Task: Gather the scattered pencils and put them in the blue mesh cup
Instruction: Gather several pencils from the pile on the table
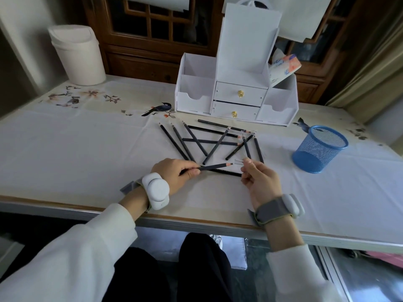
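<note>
The worktop (76, 149) carries a white organiser (237, 83) at its far middle, and everything else is placed from that. A white bin (78, 57) stands well to the organiser's left, at the back edge. The blue mesh cup (318, 149) stands upright to the organiser's front right, apart from it, and no pencil shows inside. The scattered pencils (216, 142) lie crossed over one another just in front of the organiser's drawers.

Nearer the person than that heap, the left hand (174, 175) pinches one held pencil (216, 166) by its blunt end, with the point aimed right. The right hand (259, 182) sits just past that point with its fingers curled. Whether it grips anything cannot be told.

The likely trouble is the light mesh cup. A pencil dropped in at a slant or pushed against the rim could tip it over or slide it away. Pulling one pencil from the crossed heap could roll others towards the near edge. A one-ended pinch could also let the pencil swing and slip.
</note>
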